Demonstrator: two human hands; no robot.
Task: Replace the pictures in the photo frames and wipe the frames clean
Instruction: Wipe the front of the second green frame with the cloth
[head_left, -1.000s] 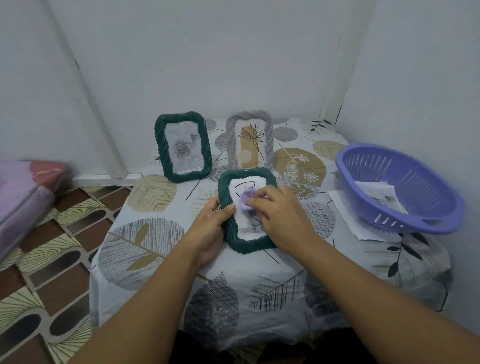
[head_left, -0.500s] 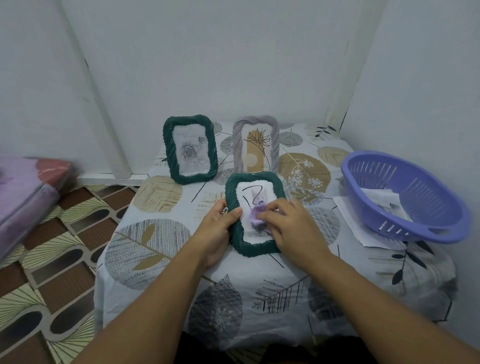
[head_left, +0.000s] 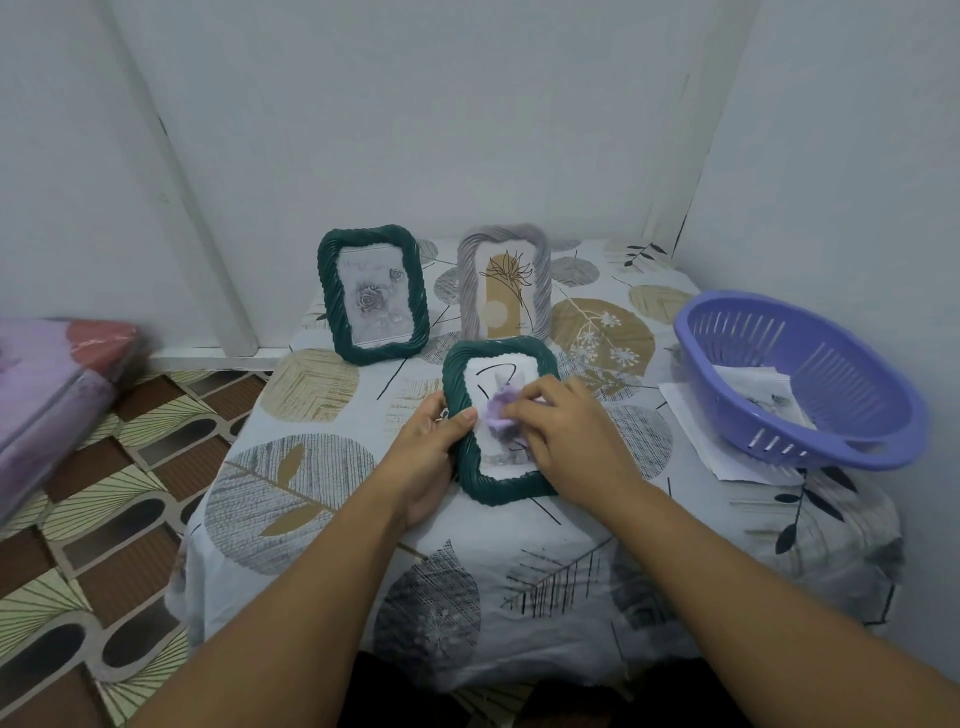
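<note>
A dark green rope-edged photo frame (head_left: 506, 487) lies flat on the leaf-patterned tablecloth (head_left: 311, 467) in front of me. My left hand (head_left: 428, 449) grips its left edge, thumb on the rim. My right hand (head_left: 569, 428) holds a crumpled lilac cloth (head_left: 496, 410) pressed on the frame's glass. Behind it stand a second green frame (head_left: 371, 293) with a rose picture and a grey frame (head_left: 504, 283) with a tan plant picture.
A purple slotted basket (head_left: 810, 384) with loose pictures (head_left: 758, 397) inside sits at the table's right, on white paper sheets (head_left: 701, 436). Walls close in behind and to the right. A wrapped pink-purple bundle (head_left: 52, 389) lies on the patterned floor at left.
My right hand has slid the cloth down and left over the glass, from the frame's upper part to its middle. The left hand keeps its grip on the frame.
</note>
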